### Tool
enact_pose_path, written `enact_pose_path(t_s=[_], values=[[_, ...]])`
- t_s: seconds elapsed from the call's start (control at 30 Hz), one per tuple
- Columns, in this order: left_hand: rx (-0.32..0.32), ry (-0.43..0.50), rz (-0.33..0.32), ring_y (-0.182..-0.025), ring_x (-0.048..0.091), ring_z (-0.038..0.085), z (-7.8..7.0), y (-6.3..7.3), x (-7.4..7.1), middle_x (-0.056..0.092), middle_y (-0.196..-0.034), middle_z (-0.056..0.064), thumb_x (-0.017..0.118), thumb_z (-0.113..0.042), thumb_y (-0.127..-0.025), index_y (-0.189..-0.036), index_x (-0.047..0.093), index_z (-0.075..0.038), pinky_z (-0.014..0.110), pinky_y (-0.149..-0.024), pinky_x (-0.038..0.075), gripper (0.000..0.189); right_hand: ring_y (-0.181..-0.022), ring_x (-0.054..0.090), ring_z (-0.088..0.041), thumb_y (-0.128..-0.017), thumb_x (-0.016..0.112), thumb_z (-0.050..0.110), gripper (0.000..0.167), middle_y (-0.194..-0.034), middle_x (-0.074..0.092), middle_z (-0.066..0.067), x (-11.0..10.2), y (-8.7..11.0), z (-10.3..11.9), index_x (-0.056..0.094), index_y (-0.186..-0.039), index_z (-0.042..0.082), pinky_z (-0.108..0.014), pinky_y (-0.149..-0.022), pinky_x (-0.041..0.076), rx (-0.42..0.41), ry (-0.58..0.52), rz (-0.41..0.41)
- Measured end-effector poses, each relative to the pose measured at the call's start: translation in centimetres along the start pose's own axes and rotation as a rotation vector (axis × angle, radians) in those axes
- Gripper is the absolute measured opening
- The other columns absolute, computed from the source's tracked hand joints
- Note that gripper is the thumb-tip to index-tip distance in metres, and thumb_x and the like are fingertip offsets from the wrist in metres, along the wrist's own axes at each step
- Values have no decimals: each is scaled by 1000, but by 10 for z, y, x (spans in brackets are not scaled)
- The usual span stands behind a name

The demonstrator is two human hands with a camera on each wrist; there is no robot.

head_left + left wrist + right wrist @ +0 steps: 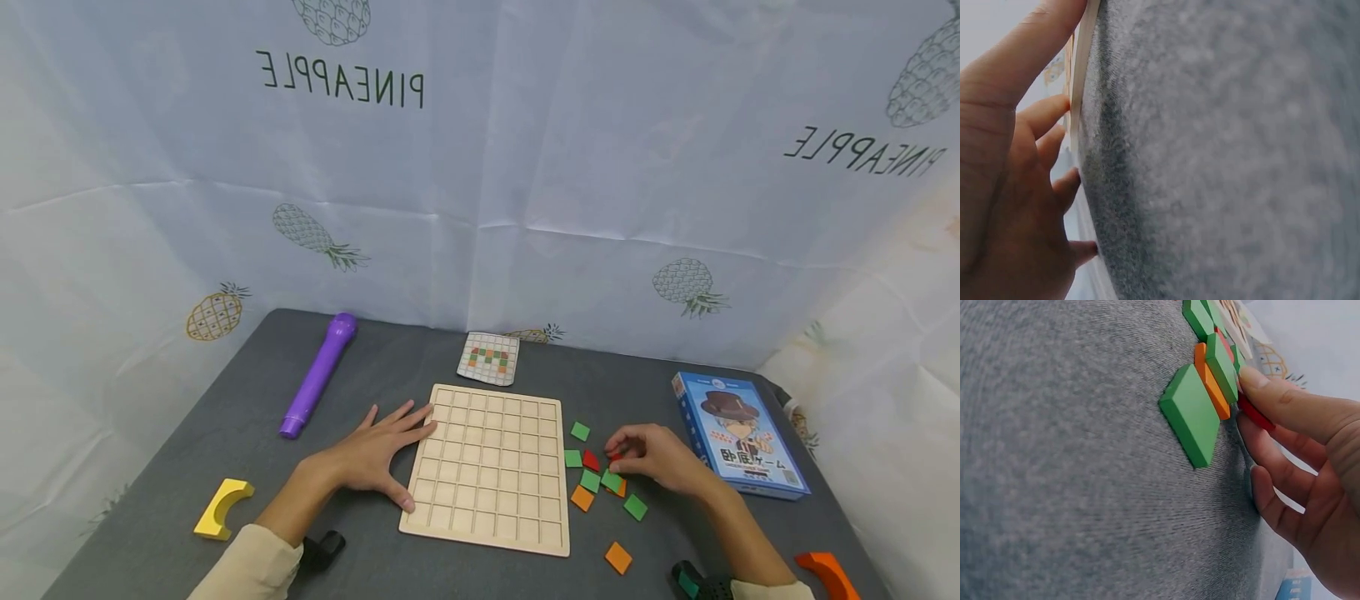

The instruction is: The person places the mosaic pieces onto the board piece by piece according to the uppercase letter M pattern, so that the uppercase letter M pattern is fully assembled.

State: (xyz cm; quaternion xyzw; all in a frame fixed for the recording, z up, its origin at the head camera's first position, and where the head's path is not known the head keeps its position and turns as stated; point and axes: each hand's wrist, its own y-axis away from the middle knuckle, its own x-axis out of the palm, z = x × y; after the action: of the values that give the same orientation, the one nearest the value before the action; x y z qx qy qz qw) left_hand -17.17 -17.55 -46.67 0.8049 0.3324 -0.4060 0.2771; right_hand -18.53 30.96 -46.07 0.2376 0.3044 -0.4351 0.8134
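A pale wooden grid board [491, 471] lies on the dark grey cloth, its squares bare. My left hand [375, 454] rests at the board's left edge, fingers spread and thumb on the lower left corner. To the right of the board, my right hand [660, 454] reaches into a loose group of small tiles. Its thumb and fingers pinch a red tile [1255, 414], seen best in the right wrist view. Close by are a green tile [1191, 415], an orange tile [1211, 384] partly under another green one, and a second red tile [591, 460].
Behind the board lies a card [489, 358] printed with a coloured grid pattern. A purple microphone-shaped stick [318, 375] and a yellow arch block [223, 508] are on the left. At right are a blue game box [738, 433] and an orange-red curved block [828, 575].
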Motion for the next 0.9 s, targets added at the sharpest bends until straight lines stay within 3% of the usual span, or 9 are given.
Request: enact_pose_path(t_s=[0.23,0.4,0.9], values=[[17,-4,-4,-161,14,40,2,-1,-1,24,-172,3,87,-63,-66,-161,34,-21,82,-117,3,116,-76,60,4,-90,77,23,4,-94,77,1,-3,-5,1,77,-90,19,-19,-69,56,-37,84,-111],[10,21,13,-161,13,40,1,-1,-3,24,-172,4,88,-61,-66,-161,35,-20,82,-117,1,116,-81,63,6,-89,79,24,5,-95,78,4,-2,-12,6,81,-92,20,-19,-74,58,-63,121,-194],[8,35,10,-160,14,42,2,-1,-4,26,-172,5,89,-61,-63,-160,38,-18,84,-115,1,117,-100,70,-17,-92,76,17,19,-114,75,-6,8,-41,31,80,-109,11,-20,-79,60,-122,92,-138]])
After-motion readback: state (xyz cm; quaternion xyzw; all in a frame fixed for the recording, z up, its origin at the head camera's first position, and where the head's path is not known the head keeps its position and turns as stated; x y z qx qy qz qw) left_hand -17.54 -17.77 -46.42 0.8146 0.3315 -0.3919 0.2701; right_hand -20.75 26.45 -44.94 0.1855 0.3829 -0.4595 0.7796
